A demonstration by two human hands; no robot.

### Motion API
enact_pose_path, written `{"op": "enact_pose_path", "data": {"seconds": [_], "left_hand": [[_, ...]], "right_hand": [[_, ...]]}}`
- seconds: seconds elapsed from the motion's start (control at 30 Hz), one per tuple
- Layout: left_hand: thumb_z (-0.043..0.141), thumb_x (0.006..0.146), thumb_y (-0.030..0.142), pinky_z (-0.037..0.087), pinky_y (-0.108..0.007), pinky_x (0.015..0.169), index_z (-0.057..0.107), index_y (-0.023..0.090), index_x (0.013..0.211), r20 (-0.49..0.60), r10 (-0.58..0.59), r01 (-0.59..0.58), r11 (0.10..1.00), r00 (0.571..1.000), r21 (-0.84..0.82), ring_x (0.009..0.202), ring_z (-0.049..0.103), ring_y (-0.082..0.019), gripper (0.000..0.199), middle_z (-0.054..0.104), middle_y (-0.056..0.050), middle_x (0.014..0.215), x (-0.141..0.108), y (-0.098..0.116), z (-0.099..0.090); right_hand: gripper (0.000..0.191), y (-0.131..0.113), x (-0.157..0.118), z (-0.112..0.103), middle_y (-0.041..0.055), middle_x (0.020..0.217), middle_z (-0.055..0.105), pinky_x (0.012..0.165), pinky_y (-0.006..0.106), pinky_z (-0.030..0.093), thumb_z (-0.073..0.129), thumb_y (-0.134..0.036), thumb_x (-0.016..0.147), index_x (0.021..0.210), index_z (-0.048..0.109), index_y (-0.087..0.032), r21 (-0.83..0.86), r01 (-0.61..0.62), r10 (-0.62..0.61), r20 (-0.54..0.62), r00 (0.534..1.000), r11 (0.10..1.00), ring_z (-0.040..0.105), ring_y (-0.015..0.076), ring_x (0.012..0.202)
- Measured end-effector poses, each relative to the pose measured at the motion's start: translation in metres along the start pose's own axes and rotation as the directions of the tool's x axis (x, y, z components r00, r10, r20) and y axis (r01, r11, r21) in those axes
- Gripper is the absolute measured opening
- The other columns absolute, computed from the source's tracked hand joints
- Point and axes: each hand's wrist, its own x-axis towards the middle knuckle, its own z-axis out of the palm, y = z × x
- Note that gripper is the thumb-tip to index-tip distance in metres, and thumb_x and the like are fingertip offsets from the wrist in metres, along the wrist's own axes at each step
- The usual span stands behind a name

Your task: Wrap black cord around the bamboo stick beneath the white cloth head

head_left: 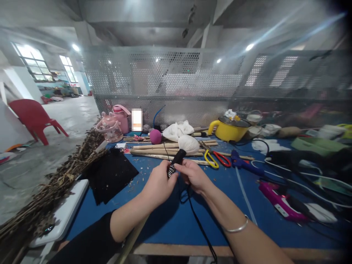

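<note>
Both hands meet around a stick [134, 236] whose upper end is wrapped in black cloth [178, 157]. Narrow black-and-white bands [171, 170] circle the lower part of the wrapping. My left hand [159, 181] is closed around the stick just below and beside these bands. On the other side, the fingers of my right hand [192, 174] pinch at the bands, where a black cord [196, 212] loops and hangs past the table edge. A white ball [189, 144] shows right behind the wrapped end; I cannot tell whether they touch.
Bare sticks [154, 150], yellow-and-red-handled scissors [217, 159], a purple ball [155, 136] and a yellow pot [231, 128] lie beyond. Black cloth [112, 172] and dried stems [68, 176] are left. A blue glue gun [244, 163], cables and a magenta power strip [280, 201] lie right.
</note>
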Motion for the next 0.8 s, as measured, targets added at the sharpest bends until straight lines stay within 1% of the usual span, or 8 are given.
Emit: {"op": "enact_pose_path", "data": {"seconds": [0.07, 0.13, 0.17, 0.23, 0.33, 0.43, 0.67, 0.8], "left_hand": [[0.057, 0.075, 0.029, 0.038, -0.025, 0.059, 0.060, 0.016, 0.089, 0.027, -0.018, 0.020, 0.998, 0.999, -0.057, 0.065, 0.052, -0.015, 0.019, 0.059, -0.004, 0.073, 0.003, 0.000, 0.002], [0.055, 0.077, 0.034, 0.035, -0.022, 0.049, 0.056, 0.015, 0.087, 0.106, -0.102, 0.124, 0.965, 0.989, -0.232, 0.054, 0.047, -0.010, 0.021, 0.056, -0.002, 0.070, 0.005, 0.001, 0.002], [0.054, 0.077, 0.036, 0.032, -0.020, 0.044, 0.054, 0.015, 0.086, 0.164, -0.148, 0.197, 0.919, 0.975, -0.340, 0.049, 0.043, -0.008, 0.023, 0.055, -0.001, 0.069, 0.006, 0.001, 0.001], [0.055, 0.077, 0.040, 0.027, -0.016, 0.038, 0.051, 0.016, 0.085, 0.267, -0.207, 0.324, 0.778, 0.941, -0.538, 0.044, 0.037, -0.005, 0.026, 0.054, 0.000, 0.071, 0.006, 0.002, -0.002], [0.060, 0.074, 0.039, 0.026, -0.013, 0.036, 0.051, 0.015, 0.084, 0.328, -0.199, 0.381, 0.580, 0.923, -0.720, 0.045, 0.036, -0.003, 0.027, 0.053, -0.001, 0.075, 0.002, 0.001, -0.009], [0.060, 0.075, 0.036, 0.025, -0.012, 0.034, 0.052, 0.014, 0.084, 0.375, -0.172, 0.409, 0.495, 0.911, -0.767, 0.044, 0.035, -0.002, 0.025, 0.053, -0.001, 0.072, -0.002, -0.002, -0.013], [0.055, 0.080, 0.032, 0.027, -0.012, 0.033, 0.054, 0.012, 0.088, 0.445, -0.088, 0.435, 0.442, 0.891, -0.784, 0.041, 0.035, -0.002, 0.021, 0.054, -0.003, 0.073, -0.004, 0.000, -0.015], [0.054, 0.080, 0.031, 0.027, -0.012, 0.032, 0.049, 0.017, 0.108, 0.420, -0.085, 0.415, 0.418, 0.903, -0.808, 0.040, 0.037, -0.003, 0.032, 0.057, -0.003, 0.072, -0.006, 0.004, -0.016]], "right_hand": [[0.031, -0.002, 0.000, 0.001, -0.0105, 0.041, 0.031, 0.032, 0.020, 0.010, 0.065, -0.042, 0.071, 0.077, 0.054, -0.014, 0.002, 0.025, -0.024, -0.038, 0.999, 1.000, 0.018, 0.0032, 0.031], [0.031, -0.005, -0.002, 0.002, -0.0084, 0.045, 0.040, 0.033, 0.020, 0.012, 0.066, -0.041, 0.071, 0.078, 0.054, -0.014, 0.001, 0.074, -0.074, -0.059, 0.995, 0.997, 0.021, 0.0028, 0.033], [0.030, -0.007, -0.003, 0.003, -0.0063, 0.048, 0.046, 0.034, 0.020, 0.013, 0.066, -0.041, 0.071, 0.077, 0.054, -0.014, -0.005, 0.102, -0.102, -0.059, 0.993, 0.995, 0.023, 0.0027, 0.034], [0.028, -0.011, -0.006, 0.004, -0.0026, 0.056, 0.054, 0.036, 0.020, 0.017, 0.066, -0.039, 0.072, 0.074, 0.054, -0.014, -0.025, 0.146, -0.147, -0.043, 0.988, 0.989, 0.028, 0.0028, 0.037], [0.025, -0.014, -0.012, 0.006, -0.0014, 0.059, 0.056, 0.037, 0.020, 0.018, 0.066, -0.037, 0.072, 0.072, 0.057, -0.014, -0.025, 0.150, -0.150, -0.002, 0.989, 0.988, 0.030, 0.0029, 0.038], [0.025, -0.013, -0.016, 0.008, -0.0004, 0.060, 0.058, 0.036, 0.020, 0.015, 0.066, -0.037, 0.071, 0.078, 0.061, -0.013, 0.045, 0.123, -0.124, 0.024, 0.992, 0.991, 0.027, 0.0022, 0.037], [0.024, -0.012, -0.017, 0.008, -0.0006, 0.052, 0.056, 0.035, 0.019, 0.011, 0.068, -0.036, 0.069, 0.074, 0.061, -0.014, 0.118, 0.104, -0.107, 0.022, 0.994, 0.988, 0.024, 0.0019, 0.035], [0.023, -0.014, -0.017, 0.009, 0.0011, 0.055, 0.059, 0.035, 0.018, 0.011, 0.067, -0.035, 0.071, 0.071, 0.058, -0.013, 0.107, 0.117, -0.122, 0.048, 0.991, 0.987, 0.026, 0.0023, 0.036]]}}
